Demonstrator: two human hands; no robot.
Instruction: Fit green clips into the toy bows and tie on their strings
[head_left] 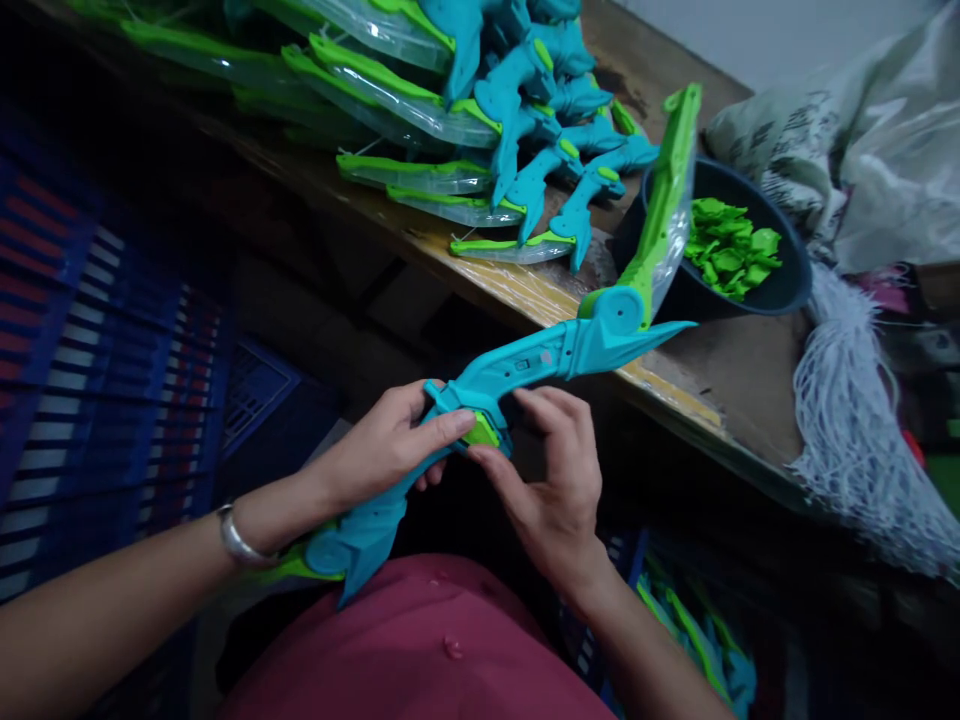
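I hold a teal and green plastic toy bow (540,355) in front of my lap, its upper green limb (664,200) sticking up over the bench. My left hand (386,445) is wrapped round the teal grip from the left. My right hand (551,480) touches the small green piece (480,430) at the grip with thumb and fingertips. The lower end of the bow (352,545) rests against my red shirt.
A pile of finished teal-and-green bows (465,110) lies on the wooden bench (720,370). A dark bowl (787,285) of small green parts (727,250) stands right of it. White string bundle (855,440) and a plastic bag (862,140) lie at right; blue crates (105,340) at left.
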